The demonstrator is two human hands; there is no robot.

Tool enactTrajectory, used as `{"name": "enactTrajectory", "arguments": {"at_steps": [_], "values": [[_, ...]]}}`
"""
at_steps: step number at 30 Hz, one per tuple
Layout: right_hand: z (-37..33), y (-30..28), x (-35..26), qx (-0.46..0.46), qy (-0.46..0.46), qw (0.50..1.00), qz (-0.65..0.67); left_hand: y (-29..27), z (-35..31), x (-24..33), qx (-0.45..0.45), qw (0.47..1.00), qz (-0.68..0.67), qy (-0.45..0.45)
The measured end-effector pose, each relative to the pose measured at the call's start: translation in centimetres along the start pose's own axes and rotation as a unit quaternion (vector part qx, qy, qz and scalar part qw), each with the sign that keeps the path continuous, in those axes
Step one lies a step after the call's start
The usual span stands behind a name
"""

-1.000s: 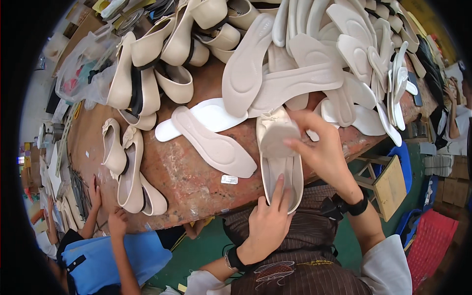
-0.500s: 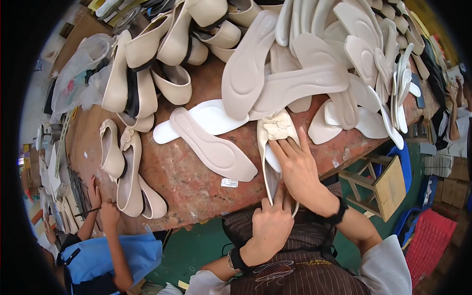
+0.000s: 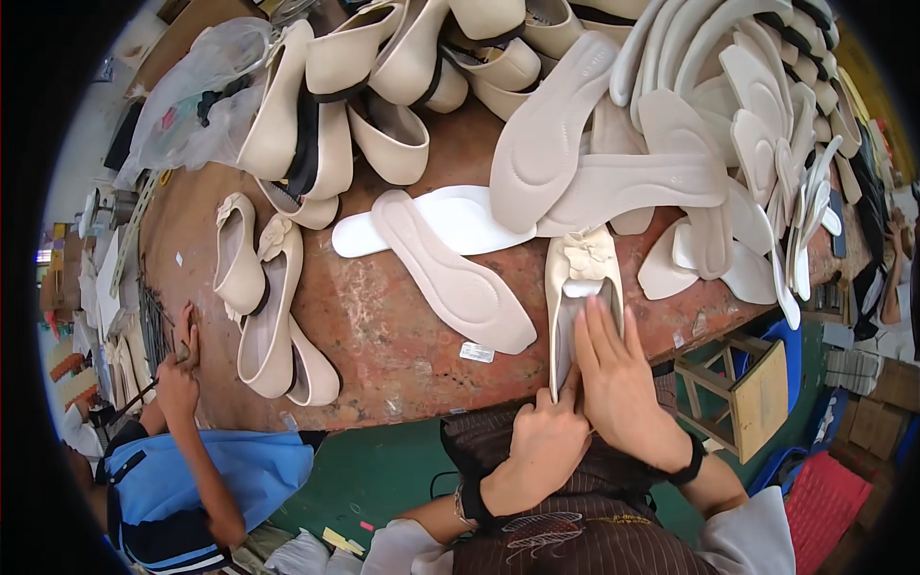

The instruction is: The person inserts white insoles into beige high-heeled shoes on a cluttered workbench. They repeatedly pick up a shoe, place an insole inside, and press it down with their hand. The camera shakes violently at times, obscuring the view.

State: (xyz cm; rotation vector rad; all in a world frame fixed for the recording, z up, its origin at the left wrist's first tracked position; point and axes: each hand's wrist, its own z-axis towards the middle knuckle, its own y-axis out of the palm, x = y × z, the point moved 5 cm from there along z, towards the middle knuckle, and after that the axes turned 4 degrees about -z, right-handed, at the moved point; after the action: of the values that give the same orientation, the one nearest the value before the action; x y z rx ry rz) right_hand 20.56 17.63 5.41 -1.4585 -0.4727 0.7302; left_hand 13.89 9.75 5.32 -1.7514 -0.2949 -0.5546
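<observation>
A beige flat shoe with a flower on its toe stands at the table's near edge, heel toward me. My left hand is closed at the heel, fingers pinching its back rim. Flat and stretched out, the fingers of my right hand reach into the opening and press on the inside of the shoe. A white patch shows inside near the toe; my fingers hide part of the inner sole. Left of the shoe, a beige insole lies across a white one.
Behind lies a heap of beige insoles. Beige shoes are piled at the back left, with more flower-trimmed shoes below them. A co-worker's hand holds a thin tool at far left. A wooden stool stands at right.
My right hand has drawn back from the toe toward the heel. The white edge raised inside the shoe no longer shows there. My left hand stays at the heel; the whole view has shifted.
</observation>
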Motion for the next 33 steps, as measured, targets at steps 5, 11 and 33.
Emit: {"name": "enactTrajectory", "arguments": {"at_steps": [5,11,33], "values": [[3.2,0.8,1.3,-0.116,0.059,0.989,0.067,-0.2,0.3,0.0,-0.003,1.000,-0.010,0.010],[2.4,1.7,-0.7,0.007,0.030,0.995,-0.090,0.3,-0.7,-0.1,-0.085,0.996,-0.019,-0.005],[0.6,-5.1,6.7,0.090,-0.091,0.908,0.399,-6.4,-3.3,-4.3,-0.097,0.969,-0.201,0.103]]}}
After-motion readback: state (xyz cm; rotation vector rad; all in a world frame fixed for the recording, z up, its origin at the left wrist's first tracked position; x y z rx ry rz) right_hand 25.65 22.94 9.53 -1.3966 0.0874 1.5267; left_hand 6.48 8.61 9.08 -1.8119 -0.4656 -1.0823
